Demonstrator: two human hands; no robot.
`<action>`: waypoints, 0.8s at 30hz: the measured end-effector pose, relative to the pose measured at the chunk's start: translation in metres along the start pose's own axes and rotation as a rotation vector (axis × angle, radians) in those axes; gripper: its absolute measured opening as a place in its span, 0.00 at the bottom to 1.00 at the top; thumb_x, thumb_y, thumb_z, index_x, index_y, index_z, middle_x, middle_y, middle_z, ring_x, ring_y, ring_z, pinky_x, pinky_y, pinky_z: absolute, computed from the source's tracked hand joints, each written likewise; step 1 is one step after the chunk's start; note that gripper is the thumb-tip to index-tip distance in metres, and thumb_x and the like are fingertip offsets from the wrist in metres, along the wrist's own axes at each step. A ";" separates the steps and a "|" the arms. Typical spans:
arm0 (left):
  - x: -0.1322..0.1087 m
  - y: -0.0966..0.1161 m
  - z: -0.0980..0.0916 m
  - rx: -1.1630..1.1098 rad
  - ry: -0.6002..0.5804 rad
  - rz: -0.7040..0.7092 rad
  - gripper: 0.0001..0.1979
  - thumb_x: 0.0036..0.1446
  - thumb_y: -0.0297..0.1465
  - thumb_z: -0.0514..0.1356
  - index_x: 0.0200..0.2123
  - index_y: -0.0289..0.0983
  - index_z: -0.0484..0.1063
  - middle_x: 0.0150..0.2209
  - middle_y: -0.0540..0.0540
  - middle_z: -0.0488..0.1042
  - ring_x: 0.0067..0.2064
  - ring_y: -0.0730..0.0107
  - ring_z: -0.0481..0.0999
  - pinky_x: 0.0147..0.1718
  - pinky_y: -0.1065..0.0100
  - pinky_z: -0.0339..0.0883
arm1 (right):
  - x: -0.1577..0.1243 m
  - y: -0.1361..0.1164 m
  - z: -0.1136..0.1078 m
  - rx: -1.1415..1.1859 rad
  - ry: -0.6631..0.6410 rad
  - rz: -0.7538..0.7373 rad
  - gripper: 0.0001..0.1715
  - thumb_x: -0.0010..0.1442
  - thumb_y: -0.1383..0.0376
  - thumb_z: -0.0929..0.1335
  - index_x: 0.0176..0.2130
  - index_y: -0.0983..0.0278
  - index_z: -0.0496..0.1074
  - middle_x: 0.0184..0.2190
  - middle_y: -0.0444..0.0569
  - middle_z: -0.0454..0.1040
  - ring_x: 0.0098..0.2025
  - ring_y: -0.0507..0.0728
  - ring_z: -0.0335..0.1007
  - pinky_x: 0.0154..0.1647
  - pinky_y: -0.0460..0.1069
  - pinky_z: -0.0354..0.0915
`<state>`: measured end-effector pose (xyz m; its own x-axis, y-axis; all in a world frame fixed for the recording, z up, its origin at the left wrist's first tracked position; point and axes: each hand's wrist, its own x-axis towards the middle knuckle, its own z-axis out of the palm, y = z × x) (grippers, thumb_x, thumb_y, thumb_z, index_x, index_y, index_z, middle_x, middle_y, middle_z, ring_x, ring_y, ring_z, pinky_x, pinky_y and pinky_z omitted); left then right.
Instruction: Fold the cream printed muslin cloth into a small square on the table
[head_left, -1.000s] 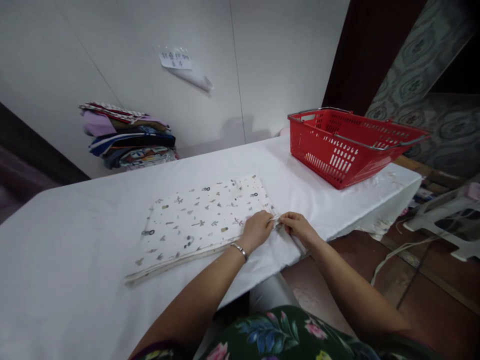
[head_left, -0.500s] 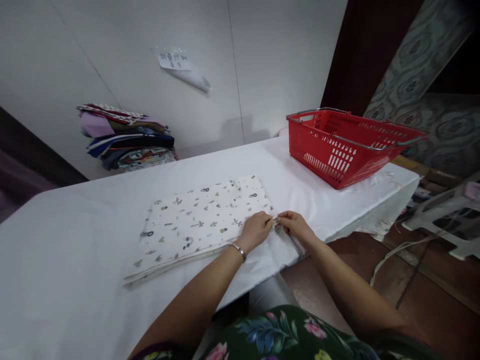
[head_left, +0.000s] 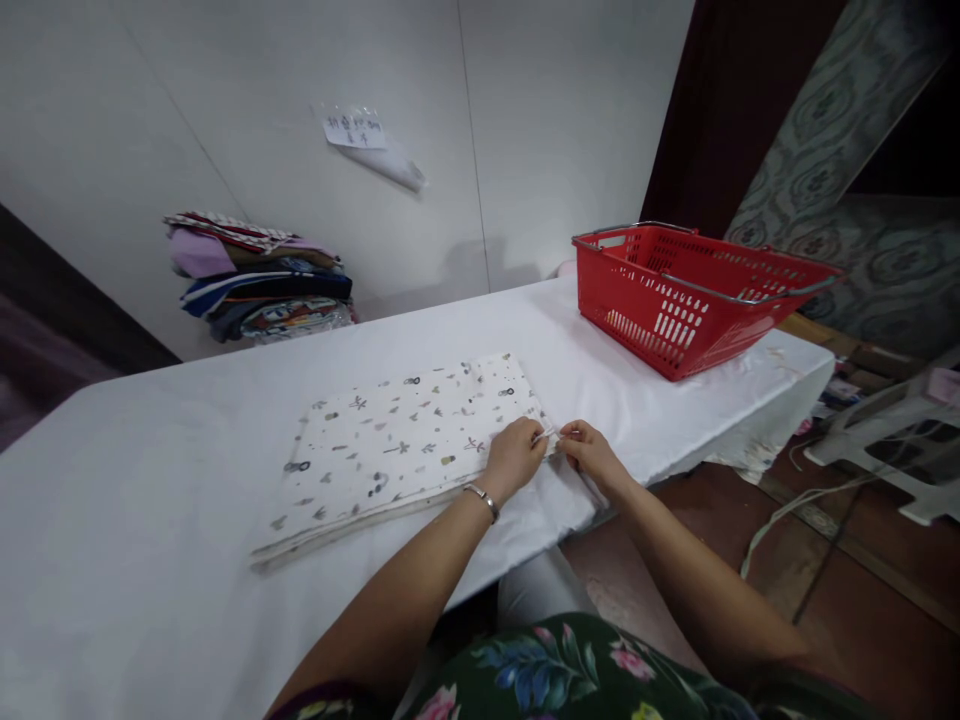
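1. Both hands of mine meet at the near right corner of a folded printed cloth (head_left: 397, 425), the right just beside the left, with a narrow gap between the fingertips.
2. My left hand (head_left: 516, 452) is nearly closed, its fingers curled in and thumb tip pressing a pale strip (head_left: 548, 434) at that corner; whether the strip is a cloth edge or a tie is too small to tell.
3. My right hand (head_left: 591, 452) has its thumb and fingertips brought together on the other end of that strip, with the rest of the fingers loosely bent.
4. From under my left hand, the cloth spreads flat to the left and away from me, white with small grey and tan motifs, its layers showing along the near edge.
5. Just behind my left hand, a silver bracelet (head_left: 487, 503) circles the wrist.
6. Under both hands runs the white-covered table (head_left: 150, 480).
7. Beyond my right hand and farther right, a red basket (head_left: 634, 290) stands on the table.
8. Well beyond my left hand, to its left, a pile of fabrics (head_left: 259, 285) sits near the wall; a paper sign (head_left: 356, 132) hangs higher up.
9. Far right of my right hand, below table height, is a white stool (head_left: 885, 470).
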<state>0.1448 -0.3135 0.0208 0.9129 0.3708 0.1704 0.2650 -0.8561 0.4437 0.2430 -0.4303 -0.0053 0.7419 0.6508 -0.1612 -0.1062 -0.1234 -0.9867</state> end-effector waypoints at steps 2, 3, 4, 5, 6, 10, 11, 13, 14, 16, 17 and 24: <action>-0.001 0.002 -0.001 0.030 0.018 0.028 0.05 0.58 0.30 0.53 0.34 0.38 0.68 0.36 0.48 0.71 0.39 0.69 0.69 0.37 0.69 0.61 | 0.000 0.001 -0.001 0.009 -0.008 0.000 0.15 0.39 0.62 0.66 0.30 0.61 0.60 0.13 0.33 0.59 0.14 0.47 0.51 0.16 0.44 0.45; -0.002 0.003 -0.002 0.054 0.009 0.054 0.05 0.59 0.30 0.53 0.34 0.38 0.68 0.37 0.47 0.71 0.40 0.69 0.69 0.38 0.68 0.61 | 0.000 0.002 -0.002 0.015 -0.013 -0.001 0.15 0.39 0.62 0.66 0.31 0.61 0.60 0.14 0.33 0.60 0.14 0.47 0.51 0.16 0.44 0.45; -0.003 0.004 -0.002 0.082 -0.010 0.085 0.06 0.59 0.31 0.53 0.34 0.38 0.68 0.37 0.47 0.71 0.40 0.68 0.69 0.38 0.67 0.61 | 0.000 0.002 -0.002 0.018 -0.018 0.000 0.15 0.39 0.62 0.66 0.31 0.61 0.60 0.14 0.33 0.60 0.14 0.47 0.51 0.16 0.44 0.45; -0.004 0.004 -0.002 0.111 -0.032 0.114 0.06 0.60 0.31 0.52 0.34 0.38 0.68 0.37 0.46 0.70 0.40 0.67 0.69 0.38 0.67 0.61 | 0.000 0.002 -0.002 0.019 -0.019 0.001 0.15 0.40 0.62 0.67 0.31 0.61 0.60 0.14 0.33 0.60 0.14 0.47 0.51 0.16 0.44 0.45; -0.005 0.005 -0.002 0.141 -0.050 0.140 0.07 0.60 0.31 0.52 0.34 0.37 0.68 0.37 0.45 0.70 0.41 0.66 0.69 0.39 0.66 0.61 | 0.000 0.002 -0.003 0.019 -0.019 0.003 0.15 0.40 0.62 0.67 0.31 0.61 0.60 0.14 0.33 0.60 0.15 0.47 0.52 0.16 0.44 0.45; -0.007 0.006 0.000 0.244 -0.067 0.213 0.08 0.61 0.30 0.50 0.36 0.36 0.68 0.37 0.43 0.70 0.42 0.64 0.69 0.39 0.64 0.61 | -0.001 0.001 -0.002 0.034 -0.009 0.009 0.15 0.39 0.64 0.66 0.30 0.62 0.61 0.15 0.34 0.61 0.15 0.47 0.52 0.17 0.44 0.46; -0.007 0.006 0.000 0.263 -0.063 0.229 0.08 0.61 0.30 0.50 0.36 0.36 0.68 0.37 0.43 0.70 0.43 0.63 0.68 0.40 0.63 0.61 | -0.002 0.001 -0.002 0.036 -0.005 0.009 0.15 0.39 0.64 0.66 0.30 0.62 0.61 0.15 0.34 0.61 0.15 0.47 0.52 0.17 0.44 0.46; -0.007 0.006 0.000 0.282 -0.059 0.254 0.08 0.61 0.29 0.49 0.37 0.36 0.68 0.38 0.42 0.69 0.43 0.62 0.68 0.40 0.62 0.61 | -0.002 0.000 -0.002 0.027 0.001 0.011 0.14 0.39 0.64 0.66 0.31 0.62 0.61 0.15 0.34 0.61 0.15 0.47 0.53 0.17 0.44 0.46; -0.007 0.006 0.001 0.283 -0.059 0.261 0.08 0.61 0.28 0.49 0.37 0.36 0.68 0.38 0.42 0.69 0.43 0.62 0.68 0.40 0.62 0.61 | -0.003 0.000 -0.002 0.021 0.001 0.017 0.14 0.40 0.63 0.66 0.31 0.62 0.62 0.14 0.34 0.61 0.15 0.47 0.53 0.17 0.43 0.46; -0.008 0.007 0.002 0.275 -0.064 0.266 0.08 0.61 0.28 0.49 0.37 0.36 0.68 0.38 0.42 0.69 0.44 0.62 0.67 0.40 0.61 0.61 | -0.004 -0.002 -0.003 0.020 -0.001 0.031 0.13 0.43 0.61 0.66 0.32 0.62 0.62 0.14 0.35 0.61 0.15 0.48 0.54 0.16 0.43 0.44; -0.008 0.007 0.003 0.273 -0.066 0.266 0.08 0.61 0.27 0.50 0.37 0.36 0.68 0.38 0.42 0.69 0.43 0.62 0.67 0.40 0.62 0.61 | -0.004 -0.002 -0.003 0.017 -0.003 0.037 0.13 0.45 0.59 0.66 0.31 0.62 0.62 0.14 0.36 0.62 0.15 0.48 0.54 0.16 0.43 0.44; -0.014 0.006 0.003 0.279 -0.055 0.263 0.08 0.61 0.29 0.50 0.38 0.36 0.68 0.39 0.43 0.69 0.43 0.64 0.68 0.40 0.63 0.62 | 0.000 0.003 -0.001 -0.046 0.014 -0.022 0.15 0.44 0.57 0.68 0.30 0.61 0.62 0.11 0.34 0.59 0.14 0.48 0.51 0.17 0.44 0.45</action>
<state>0.1344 -0.3244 0.0184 0.9742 0.1118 0.1958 0.0866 -0.9873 0.1331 0.2434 -0.4319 -0.0077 0.7529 0.6433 -0.1386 -0.0596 -0.1432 -0.9879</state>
